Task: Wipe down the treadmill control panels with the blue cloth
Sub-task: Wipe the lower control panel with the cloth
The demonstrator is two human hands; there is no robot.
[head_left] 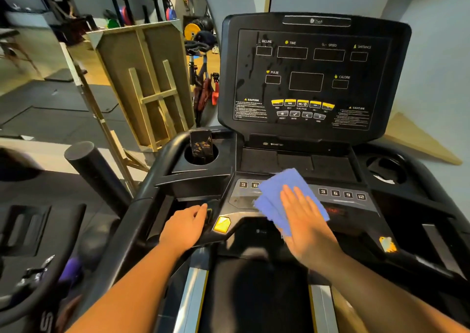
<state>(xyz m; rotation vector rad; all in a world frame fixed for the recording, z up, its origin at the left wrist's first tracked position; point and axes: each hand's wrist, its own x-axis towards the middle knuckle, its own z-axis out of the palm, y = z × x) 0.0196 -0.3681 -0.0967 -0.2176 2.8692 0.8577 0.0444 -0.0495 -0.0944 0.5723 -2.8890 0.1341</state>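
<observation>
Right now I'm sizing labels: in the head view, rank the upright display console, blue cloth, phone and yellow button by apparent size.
1. upright display console
2. blue cloth
3. phone
4. yellow button

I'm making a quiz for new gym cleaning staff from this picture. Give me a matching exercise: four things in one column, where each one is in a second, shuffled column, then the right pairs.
Things:
1. blue cloth
2. phone
3. left hand
4. yellow button

Places:
A. standing in the left cup holder
B. on the lower console, between the two hands
C. flat under the right hand on the lower button panel
D. resting on the console's left side, beside the handrail

Pairs: 1-C, 2-A, 3-D, 4-B
</observation>
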